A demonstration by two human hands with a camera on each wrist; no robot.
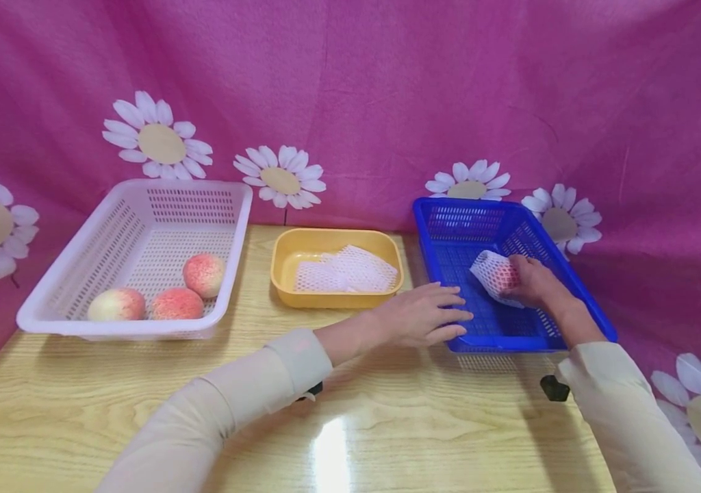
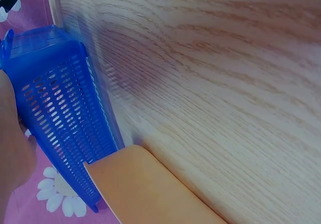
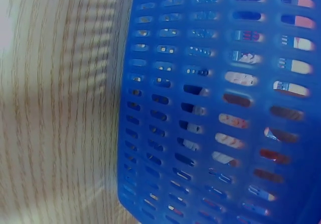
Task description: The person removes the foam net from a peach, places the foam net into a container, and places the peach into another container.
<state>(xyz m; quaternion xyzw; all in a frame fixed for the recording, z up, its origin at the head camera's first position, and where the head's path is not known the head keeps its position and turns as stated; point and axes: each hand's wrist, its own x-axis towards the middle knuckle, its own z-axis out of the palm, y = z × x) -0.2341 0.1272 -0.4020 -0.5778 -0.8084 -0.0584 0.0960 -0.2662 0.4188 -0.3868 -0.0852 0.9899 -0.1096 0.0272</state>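
Note:
In the head view my right hand [image 1: 535, 282] reaches into the blue basket [image 1: 513, 344] and grips a reddish peach [image 1: 504, 277] partly sleeved in a white foam net [image 1: 487, 268]. The net spreads out to the left of the fruit. My left hand [image 1: 427, 315] has its fingers extended over the basket's near left rim and holds nothing. Part of that hand [image 2: 15, 138] shows beside the blue basket [image 2: 62, 98] in the left wrist view. Slots of the basket wall [image 3: 200, 103] fill much of the right wrist view, hiding the right hand and peach behind them.
Left of the blue basket, a yellow tub [image 1: 338, 300] contains several white foam nets [image 1: 350, 270]. At the far left stands a white basket [image 1: 135, 329] with three peaches [image 1: 178, 303]. A pink flowered cloth [image 1: 363, 103] hangs behind the wooden table [image 1: 424, 424].

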